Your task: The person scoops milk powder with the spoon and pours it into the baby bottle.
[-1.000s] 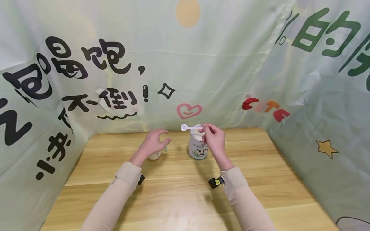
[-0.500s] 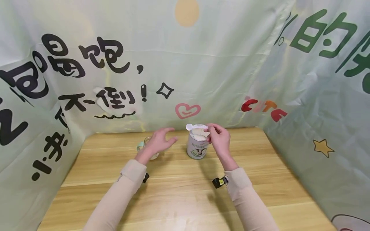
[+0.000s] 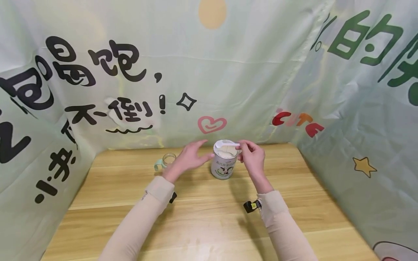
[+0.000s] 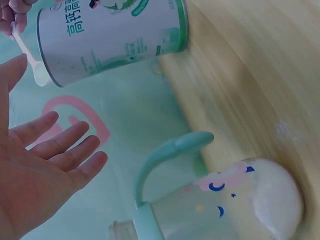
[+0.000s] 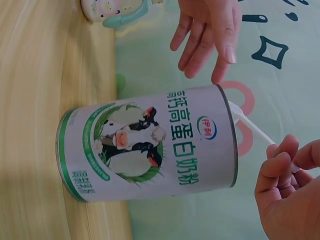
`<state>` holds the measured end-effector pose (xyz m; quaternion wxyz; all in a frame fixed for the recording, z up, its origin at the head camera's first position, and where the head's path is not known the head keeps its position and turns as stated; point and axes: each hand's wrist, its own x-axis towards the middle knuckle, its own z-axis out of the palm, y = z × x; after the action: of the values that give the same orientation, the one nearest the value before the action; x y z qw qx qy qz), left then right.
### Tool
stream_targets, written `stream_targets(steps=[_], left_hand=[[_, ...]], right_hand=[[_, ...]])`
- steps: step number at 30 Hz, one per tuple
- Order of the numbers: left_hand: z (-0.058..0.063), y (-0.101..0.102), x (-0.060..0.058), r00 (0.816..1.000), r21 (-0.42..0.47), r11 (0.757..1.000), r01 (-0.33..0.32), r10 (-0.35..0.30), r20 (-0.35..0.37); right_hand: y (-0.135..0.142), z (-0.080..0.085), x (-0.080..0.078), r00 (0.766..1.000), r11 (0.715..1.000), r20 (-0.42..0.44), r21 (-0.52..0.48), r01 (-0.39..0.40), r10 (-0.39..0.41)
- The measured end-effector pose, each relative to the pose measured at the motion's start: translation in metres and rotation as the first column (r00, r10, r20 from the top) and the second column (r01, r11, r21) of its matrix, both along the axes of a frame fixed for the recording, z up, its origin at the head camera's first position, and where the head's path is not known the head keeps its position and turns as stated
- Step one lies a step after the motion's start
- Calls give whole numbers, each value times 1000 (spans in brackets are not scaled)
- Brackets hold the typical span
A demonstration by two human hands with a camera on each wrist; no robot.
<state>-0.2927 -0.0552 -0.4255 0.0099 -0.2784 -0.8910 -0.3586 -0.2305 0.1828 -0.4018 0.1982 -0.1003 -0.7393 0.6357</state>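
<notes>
A white can of milk powder [image 3: 223,165], a cow printed on its front, stands uncovered on the table with pale powder inside. My right hand [image 3: 254,159] pinches the handle of a small white scoop [image 5: 257,131], whose bowl lies at the can's mouth, over the left part of the rim. Fingers spread, my left hand [image 3: 191,157] is at the can's left side; whether it touches the rim I cannot tell. Behind that wrist stands a clear cup [image 4: 200,210] with a mint-green handle, a printed sleepy face and a whitish bottom, partly hidden in the head view.
The wooden table [image 3: 202,224] ends at a pale green printed cloth [image 3: 228,83] that rises behind the can and along both sides. A black wrist camera [image 3: 250,206] sits under the right cuff.
My left hand has moved right, from in front of the cup to beside the can, uncovering more of the cup. The right hand has shifted right, bringing the scoop's bowl to the can's mouth.
</notes>
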Motion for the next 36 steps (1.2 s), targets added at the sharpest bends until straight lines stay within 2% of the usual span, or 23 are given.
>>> stream_targets(steps=[5,15,36], left_hand=[[0,4,0,1000,-11,1000,-8,8,13],[-3,12,-1,1000,-14,1000,16,-16,5],[-5,26,-4,999,-46,998,41,-40,19]], right_hand=[[4,0,1,1000,1000,9,23,-2,1],[10,-5,2,1000,999,22,38,9,-10],[18,-9,6,999,991,44,127,-37,32]])
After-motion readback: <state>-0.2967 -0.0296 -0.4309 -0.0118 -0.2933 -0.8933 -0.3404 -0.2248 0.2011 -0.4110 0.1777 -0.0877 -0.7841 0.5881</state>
